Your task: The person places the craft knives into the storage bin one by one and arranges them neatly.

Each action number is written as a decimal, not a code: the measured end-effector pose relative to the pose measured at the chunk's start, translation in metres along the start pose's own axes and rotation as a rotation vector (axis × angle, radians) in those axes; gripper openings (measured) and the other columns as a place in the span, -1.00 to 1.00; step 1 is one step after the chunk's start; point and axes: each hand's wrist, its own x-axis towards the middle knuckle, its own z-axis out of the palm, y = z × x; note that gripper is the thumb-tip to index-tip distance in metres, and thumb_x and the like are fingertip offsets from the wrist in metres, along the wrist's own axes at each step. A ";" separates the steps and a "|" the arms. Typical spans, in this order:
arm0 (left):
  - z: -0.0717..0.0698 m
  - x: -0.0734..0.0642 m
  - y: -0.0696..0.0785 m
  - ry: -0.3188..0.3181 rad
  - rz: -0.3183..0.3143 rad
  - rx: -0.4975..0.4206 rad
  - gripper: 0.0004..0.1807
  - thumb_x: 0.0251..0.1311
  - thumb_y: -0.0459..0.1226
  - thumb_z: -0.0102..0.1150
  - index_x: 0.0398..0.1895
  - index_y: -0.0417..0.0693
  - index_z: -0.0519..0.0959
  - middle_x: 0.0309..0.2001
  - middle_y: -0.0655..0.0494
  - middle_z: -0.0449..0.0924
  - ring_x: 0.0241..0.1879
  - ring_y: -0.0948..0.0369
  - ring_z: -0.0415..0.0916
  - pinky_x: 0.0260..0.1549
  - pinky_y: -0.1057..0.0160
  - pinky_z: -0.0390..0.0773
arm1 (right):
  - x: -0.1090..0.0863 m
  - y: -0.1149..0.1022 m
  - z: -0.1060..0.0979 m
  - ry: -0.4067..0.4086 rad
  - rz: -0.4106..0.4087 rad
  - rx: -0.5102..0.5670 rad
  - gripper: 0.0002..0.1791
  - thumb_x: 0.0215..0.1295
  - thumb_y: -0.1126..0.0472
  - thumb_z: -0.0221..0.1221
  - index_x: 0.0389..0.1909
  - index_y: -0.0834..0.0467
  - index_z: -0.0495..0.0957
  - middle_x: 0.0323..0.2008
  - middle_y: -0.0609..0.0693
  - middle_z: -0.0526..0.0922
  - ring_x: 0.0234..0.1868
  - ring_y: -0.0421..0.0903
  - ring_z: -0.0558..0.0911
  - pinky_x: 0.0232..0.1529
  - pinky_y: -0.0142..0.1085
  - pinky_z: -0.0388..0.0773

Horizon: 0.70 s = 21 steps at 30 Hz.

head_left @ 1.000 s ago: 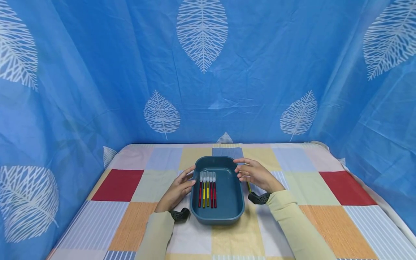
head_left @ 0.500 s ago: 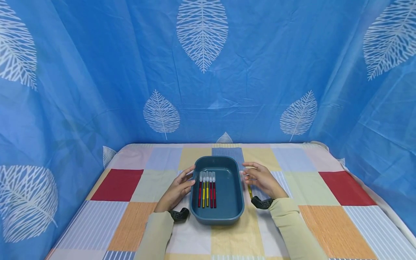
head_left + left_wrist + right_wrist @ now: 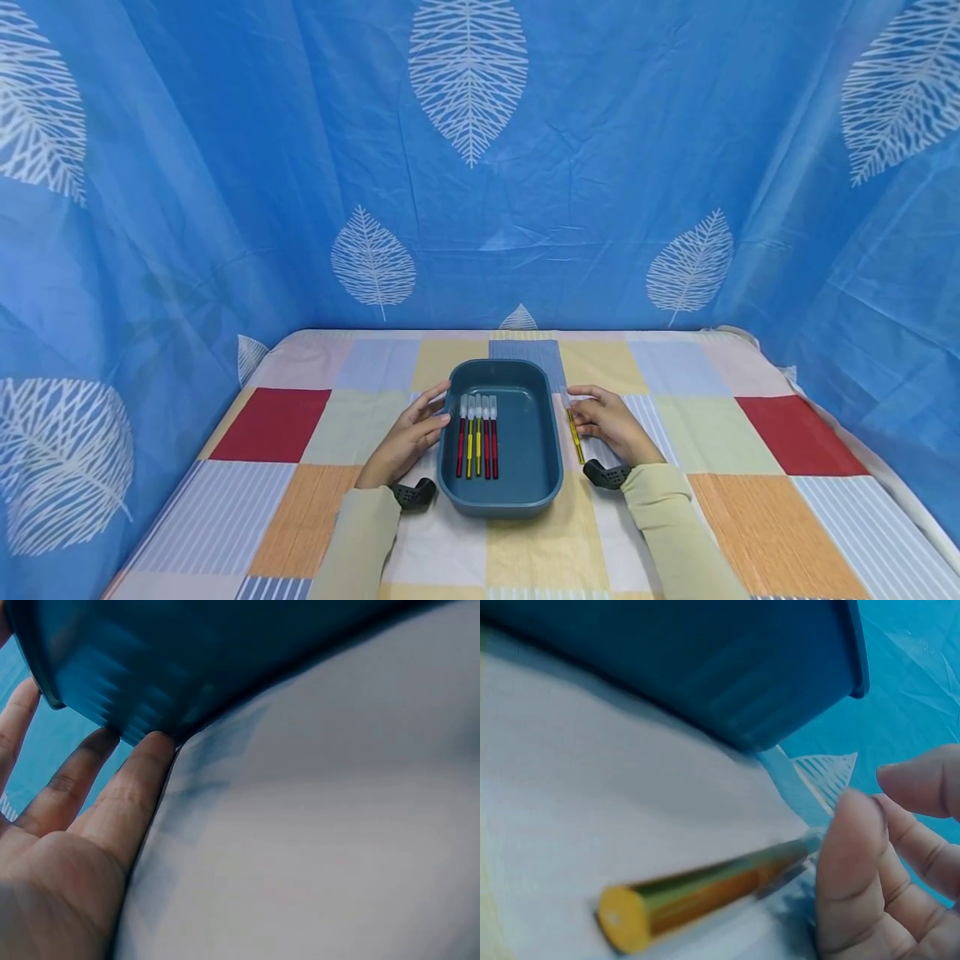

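A deep blue-green plastic tray [image 3: 528, 454] stands between the hands in the head view. Inside it, on the left side, several red and yellow craft knives [image 3: 478, 450] with clear caps lie side by side. My left hand [image 3: 405, 437] rests fingertips against the tray's left outer wall, fingers spread, as the left wrist view shows. Right of the tray, a yellow craft knife [image 3: 575, 433] lies on the cloth. My right hand [image 3: 611, 425] is at its clear capped end, thumb and fingers loosely bent beside the cap. In the right wrist view the thumb partly hides that cap.
A patchwork cloth [image 3: 270, 508] covers the table. Blue curtains [image 3: 585, 208] with white leaf prints hang behind and at both sides. Dark wrist devices [image 3: 414, 494] sit under both forearms, the right-hand device [image 3: 606, 475] being close to the yellow knife's lower end.
My right hand has drawn back from the tray's right rim, to the right and slightly down, uncovering more of the yellow craft knife. The left hand and tray have stayed put.
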 end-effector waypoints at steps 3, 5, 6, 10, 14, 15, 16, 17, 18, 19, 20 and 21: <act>0.000 0.000 0.000 -0.008 -0.003 0.001 -0.24 0.58 -0.41 0.08 0.76 -0.08 0.09 0.69 -0.33 0.02 0.63 -0.23 0.14 0.56 -0.14 0.24 | 0.000 0.001 -0.001 0.002 -0.003 -0.003 -0.47 0.56 0.42 0.05 0.43 0.58 0.26 -0.38 -0.09 0.62 -0.46 -0.30 0.55 -0.40 -0.49 0.60; 0.000 0.000 0.000 -0.010 -0.006 0.002 -0.24 0.58 -0.41 0.07 0.76 -0.07 0.09 0.70 -0.32 0.02 0.64 -0.22 0.12 0.57 -0.14 0.23 | 0.001 0.002 -0.001 0.001 -0.005 -0.013 -0.47 0.53 0.44 0.07 0.41 0.59 0.27 -0.41 -0.09 0.61 -0.48 -0.31 0.54 -0.43 -0.50 0.57; 0.000 0.001 0.001 -0.013 -0.006 -0.003 -0.24 0.58 -0.41 0.07 0.76 -0.08 0.09 0.70 -0.33 0.02 0.64 -0.22 0.12 0.57 -0.14 0.23 | 0.002 0.002 0.000 0.006 -0.003 -0.021 -0.48 0.51 0.44 0.09 0.40 0.58 0.29 -0.42 -0.09 0.61 -0.50 -0.31 0.53 -0.44 -0.51 0.56; -0.002 0.001 0.002 -0.021 -0.007 0.002 -0.24 0.59 -0.41 0.06 0.76 -0.08 0.08 0.70 -0.32 0.00 0.66 -0.21 0.07 0.58 -0.15 0.19 | 0.005 0.003 0.003 0.033 0.006 -0.087 -0.44 0.44 0.45 0.16 0.40 0.54 0.32 -0.44 -0.08 0.59 -0.53 -0.29 0.51 -0.49 -0.50 0.53; -0.002 0.001 0.002 -0.011 -0.013 0.003 -0.23 0.58 -0.41 0.08 0.76 -0.08 0.08 0.70 -0.33 0.02 0.65 -0.21 0.08 0.58 -0.16 0.19 | 0.005 0.003 0.006 0.065 0.002 -0.167 -0.39 0.38 0.46 0.24 0.40 0.52 0.33 -0.49 -0.06 0.57 -0.55 -0.26 0.48 -0.55 -0.49 0.49; -0.002 0.001 0.002 -0.010 -0.012 0.004 -0.23 0.58 -0.41 0.08 0.76 -0.09 0.08 0.69 -0.33 0.02 0.65 -0.22 0.09 0.58 -0.16 0.19 | 0.005 0.004 0.007 0.074 0.000 -0.187 -0.39 0.38 0.46 0.26 0.40 0.52 0.34 -0.50 -0.06 0.56 -0.56 -0.26 0.48 -0.56 -0.48 0.49; -0.001 0.000 0.002 -0.010 -0.011 0.005 -0.23 0.57 -0.41 0.08 0.76 -0.09 0.08 0.69 -0.33 0.03 0.65 -0.22 0.09 0.58 -0.16 0.19 | 0.004 0.004 0.008 0.080 -0.005 -0.208 -0.38 0.37 0.46 0.27 0.40 0.52 0.33 -0.51 -0.06 0.54 -0.57 -0.26 0.47 -0.57 -0.48 0.48; -0.001 0.000 0.002 -0.010 -0.009 0.004 -0.23 0.57 -0.40 0.09 0.76 -0.09 0.08 0.69 -0.34 0.03 0.65 -0.22 0.09 0.58 -0.15 0.20 | 0.004 0.004 0.008 0.086 -0.011 -0.235 -0.37 0.37 0.46 0.27 0.40 0.53 0.33 -0.51 -0.06 0.53 -0.58 -0.26 0.46 -0.58 -0.48 0.48; -0.001 0.000 0.002 -0.009 -0.008 0.006 -0.23 0.57 -0.40 0.09 0.76 -0.09 0.08 0.69 -0.34 0.03 0.65 -0.22 0.09 0.58 -0.15 0.20 | 0.004 0.004 0.009 0.098 -0.013 -0.261 -0.37 0.36 0.47 0.28 0.40 0.53 0.34 -0.51 -0.07 0.53 -0.60 -0.26 0.46 -0.59 -0.47 0.48; 0.000 0.000 0.002 -0.010 -0.007 0.004 -0.23 0.57 -0.40 0.09 0.76 -0.09 0.08 0.69 -0.34 0.03 0.65 -0.22 0.09 0.58 -0.15 0.20 | 0.003 0.004 0.009 0.108 -0.019 -0.290 -0.36 0.35 0.47 0.29 0.40 0.53 0.35 -0.52 -0.07 0.53 -0.62 -0.25 0.46 -0.60 -0.47 0.48; 0.000 0.000 0.002 -0.009 -0.008 0.002 -0.23 0.57 -0.40 0.09 0.76 -0.09 0.08 0.69 -0.33 0.03 0.65 -0.22 0.09 0.58 -0.15 0.20 | 0.003 0.004 0.010 0.118 -0.021 -0.327 -0.36 0.35 0.46 0.30 0.41 0.53 0.36 -0.53 -0.07 0.53 -0.64 -0.26 0.45 -0.61 -0.46 0.48; 0.001 0.000 0.001 -0.009 -0.008 0.001 -0.23 0.57 -0.40 0.09 0.76 -0.09 0.08 0.69 -0.33 0.03 0.65 -0.22 0.09 0.58 -0.15 0.21 | 0.003 0.004 0.010 0.129 -0.021 -0.366 -0.35 0.35 0.44 0.31 0.42 0.52 0.37 -0.54 -0.07 0.53 -0.66 -0.26 0.44 -0.61 -0.45 0.47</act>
